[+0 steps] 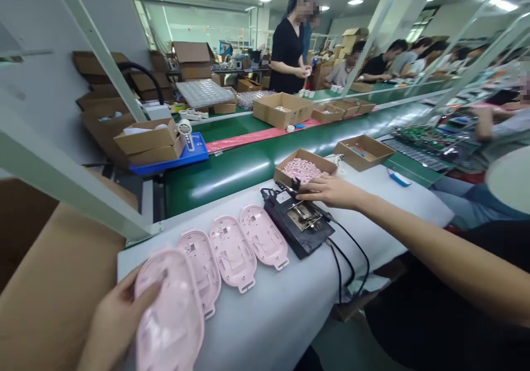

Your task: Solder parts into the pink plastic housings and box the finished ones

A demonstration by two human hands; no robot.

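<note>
At the lower left my left hand (120, 310) grips a pink oval plastic shell (171, 310), thumb on its inner face. Several more pink shells lie in a row to its right: one (201, 266) partly behind the held shell, another (233, 252) in the middle, and a third (264, 236) beside a black device (300, 222) with a metal plate and cables. My right hand (327, 190) reaches over the device's far end, beside a cardboard box of small pink parts (302, 169). Its fingertips are at a small black part there; whether they hold anything is unclear.
Beyond the white-covered table (285, 305) runs a green conveyor belt (232, 175). An open cardboard box (364, 153) and a blue-white tube (398, 178) lie to the right. A blue tray (169, 164) holds boxes and a small fan. Other people work along the line.
</note>
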